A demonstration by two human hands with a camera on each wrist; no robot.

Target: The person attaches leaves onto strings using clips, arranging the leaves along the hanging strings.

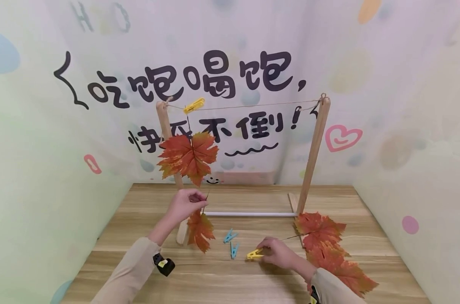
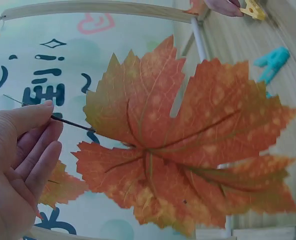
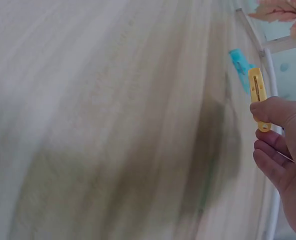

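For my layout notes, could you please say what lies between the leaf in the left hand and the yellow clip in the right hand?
In the head view, two blue clips lie on the table between the leaf and the yellow clip.

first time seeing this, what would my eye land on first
Probably the orange-red leaf hanging by a yellow peg from the string, in front of the bold black lettering on the backdrop. Next, below it, comes the left hand holding a second leaf by its stem. Lower right, the right hand grips another yellow peg beside a cluster of leaves.
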